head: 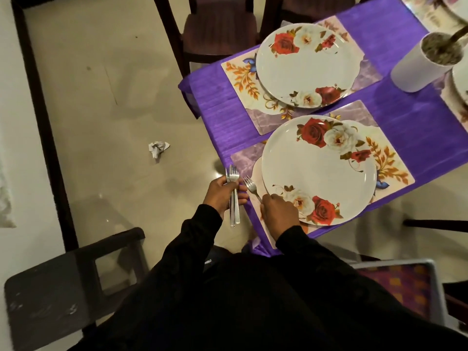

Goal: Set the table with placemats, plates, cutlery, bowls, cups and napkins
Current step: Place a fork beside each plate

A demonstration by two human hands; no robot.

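Observation:
Two white plates with red and white roses sit on floral placemats on the purple tablecloth: the near plate (319, 171) on the near placemat (390, 163), the far plate (306, 65) on the far placemat (240, 77). My left hand (222, 196) grips a bundle of forks (234, 193) just off the table's left edge, tines pointing away from me. My right hand (279, 214) pinches the handle of a single fork (250, 186), which lies over the near placemat just left of the near plate.
A white cup (420, 64) with a dark filling and a stem stands at the right. More placemats and plate edges show at the far right. Dark chairs (217, 26) stand beyond the table and at my lower left. A crumpled paper (158, 148) lies on the floor.

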